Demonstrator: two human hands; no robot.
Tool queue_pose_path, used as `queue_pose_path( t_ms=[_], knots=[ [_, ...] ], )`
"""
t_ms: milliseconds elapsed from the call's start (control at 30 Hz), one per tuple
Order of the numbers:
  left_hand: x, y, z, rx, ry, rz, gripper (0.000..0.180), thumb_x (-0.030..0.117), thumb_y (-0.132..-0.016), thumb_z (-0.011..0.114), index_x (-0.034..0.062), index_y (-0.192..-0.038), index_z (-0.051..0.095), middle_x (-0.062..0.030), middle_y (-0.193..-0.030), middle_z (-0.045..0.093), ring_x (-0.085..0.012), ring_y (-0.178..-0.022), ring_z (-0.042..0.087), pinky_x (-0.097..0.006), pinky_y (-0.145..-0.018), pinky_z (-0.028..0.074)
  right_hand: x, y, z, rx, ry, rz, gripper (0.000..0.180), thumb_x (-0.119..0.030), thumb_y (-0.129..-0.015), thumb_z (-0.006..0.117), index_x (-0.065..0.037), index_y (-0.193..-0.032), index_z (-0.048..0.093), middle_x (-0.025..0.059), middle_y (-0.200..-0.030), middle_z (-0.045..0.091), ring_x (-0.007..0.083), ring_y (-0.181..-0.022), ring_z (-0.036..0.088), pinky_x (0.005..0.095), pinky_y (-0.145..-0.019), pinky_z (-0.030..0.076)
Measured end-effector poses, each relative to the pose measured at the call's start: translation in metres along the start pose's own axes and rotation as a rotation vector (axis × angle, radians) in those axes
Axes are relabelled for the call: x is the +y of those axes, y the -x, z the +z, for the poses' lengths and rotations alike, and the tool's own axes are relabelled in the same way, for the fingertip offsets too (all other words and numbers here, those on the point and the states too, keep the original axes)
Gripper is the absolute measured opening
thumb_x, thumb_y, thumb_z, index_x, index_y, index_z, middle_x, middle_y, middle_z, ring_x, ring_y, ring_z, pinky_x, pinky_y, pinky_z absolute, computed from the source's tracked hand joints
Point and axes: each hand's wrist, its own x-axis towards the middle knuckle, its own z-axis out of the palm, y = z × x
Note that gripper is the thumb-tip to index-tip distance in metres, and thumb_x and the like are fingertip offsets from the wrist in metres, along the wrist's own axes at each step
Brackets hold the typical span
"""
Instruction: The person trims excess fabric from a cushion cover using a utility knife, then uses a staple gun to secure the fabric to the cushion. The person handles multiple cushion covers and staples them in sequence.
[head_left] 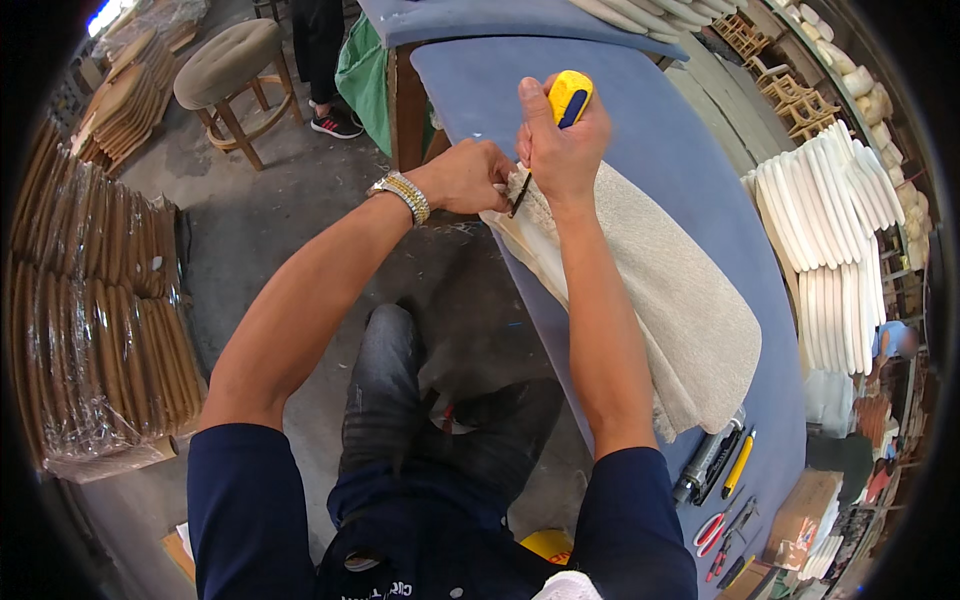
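My right hand grips a yellow utility knife with its blade pointing down at the near edge of a cream fabric-covered seat pad. My left hand, with a metal watch on the wrist, pinches the loose fabric at that same edge right beside the blade. The pad lies on a blue-grey padded workbench, overhanging its left edge.
A staple gun, a yellow pen and red pliers lie on the bench near me. Stacks of white pads stand to the right. Wrapped wooden seat boards line the left; a round stool and another person's feet are beyond.
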Motion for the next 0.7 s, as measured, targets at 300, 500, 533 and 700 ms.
queue_pose_path(
  t_ms=[300,500,533,700],
  knots=[
    [0.000,0.004,0.003,0.017,-0.028,0.000,0.040,0.024,-0.073,0.082,0.0028,-0.107,0.075,-0.0145,-0.076,0.069,-0.0279,-0.073,0.067,-0.039,-0.073,0.052,-0.004,0.010,0.000,0.041,-0.082,-0.001,0.028,-0.020,-0.094,0.075,-0.006,-0.087,0.052,-0.0013,-0.064,0.053,0.0056,-0.045,0.047,0.0243,-0.039,0.037],
    [-0.003,-0.006,0.003,0.018,-0.061,0.065,0.045,0.039,-0.086,0.075,0.0046,-0.115,0.075,-0.0144,-0.087,0.073,-0.0208,-0.080,0.068,-0.034,-0.079,0.055,-0.032,0.008,-0.033,0.152,-0.016,-0.070,0.020,-0.026,-0.100,0.067,-0.011,-0.090,0.057,-0.0014,-0.062,0.054,0.0079,-0.042,0.049,0.0238,-0.037,0.038],
    [0.003,-0.005,-0.001,0.021,0.153,0.000,0.046,0.043,-0.090,0.070,0.0058,-0.117,0.075,-0.0131,-0.095,0.073,-0.0190,-0.081,0.066,-0.033,-0.080,0.055,-0.060,0.013,-0.057,0.180,-0.036,-0.073,0.021,-0.030,-0.100,0.067,-0.011,-0.094,0.059,-0.0012,-0.066,0.056,0.0085,-0.045,0.050,0.0243,-0.039,0.041],
    [-0.016,0.021,0.006,0.062,0.701,-0.166,0.052,0.051,-0.105,0.048,0.0142,-0.137,0.064,-0.0082,-0.128,0.065,-0.0131,-0.084,0.062,-0.030,-0.084,0.059,-0.209,0.121,-0.211,0.627,0.524,-0.045,0.027,-0.038,-0.103,0.060,-0.012,-0.097,0.055,-0.0006,-0.069,0.055,0.0084,-0.052,0.051,0.0228,-0.044,0.040]
  ],
)
